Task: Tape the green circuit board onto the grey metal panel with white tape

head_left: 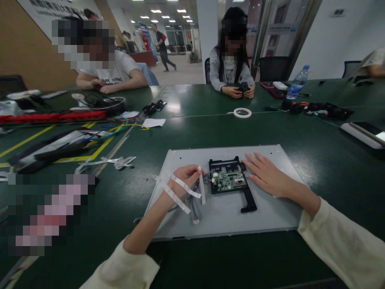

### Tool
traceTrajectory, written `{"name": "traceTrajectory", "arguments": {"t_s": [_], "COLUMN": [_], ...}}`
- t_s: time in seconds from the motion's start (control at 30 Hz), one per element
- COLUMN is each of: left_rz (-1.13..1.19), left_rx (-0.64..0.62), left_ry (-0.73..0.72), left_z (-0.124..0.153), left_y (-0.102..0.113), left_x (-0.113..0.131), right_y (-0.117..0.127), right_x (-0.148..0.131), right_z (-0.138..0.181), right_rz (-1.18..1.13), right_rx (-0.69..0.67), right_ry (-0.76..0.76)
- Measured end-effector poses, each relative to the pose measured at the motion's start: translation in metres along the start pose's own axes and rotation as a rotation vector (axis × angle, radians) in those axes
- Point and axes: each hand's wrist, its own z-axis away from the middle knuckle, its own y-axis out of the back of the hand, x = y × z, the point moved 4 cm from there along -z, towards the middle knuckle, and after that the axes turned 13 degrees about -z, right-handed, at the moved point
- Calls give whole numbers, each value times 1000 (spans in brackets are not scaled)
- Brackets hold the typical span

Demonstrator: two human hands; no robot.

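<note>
A grey metal panel (222,222) lies flat on the dark green table. On it sits a black plastic bracket (249,200) with a green circuit board (227,180). My left hand (183,178) is closed, thumb and forefinger pinching a strip of white tape (202,190) just left of the board. Two more tape strips (177,199) cling across the back of that hand and wrist. Grey cables (195,210) run under it, partly hidden by the hand. My right hand (267,174) rests on the panel with fingers spread, fingertips close to the bracket's right side.
A roll of white tape (242,112) lies beyond the panel. Crumpled tape scraps (120,161), wires (117,130) and a red strip (54,117) are on the left. A water bottle (297,83) and a phone (368,131) stand right. Two people sit across the table.
</note>
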Motion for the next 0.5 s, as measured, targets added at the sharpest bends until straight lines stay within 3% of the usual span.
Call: {"name": "traceTrajectory", "arguments": {"t_s": [0.27, 0.37, 0.5], "left_rz": [43, 61, 74], "left_rx": [14, 23, 47], "left_ry": [-34, -31, -48], "left_z": [0, 1, -1], "left_y": [-1, -2, -2], "left_x": [-3, -3, -4], "right_y": [7, 14, 18], "right_x": [-10, -31, -57], "right_z": [-3, -5, -5], "right_rz": [-180, -310, -396], "right_rx": [80, 96, -4], "right_ry": [-16, 94, 266]}}
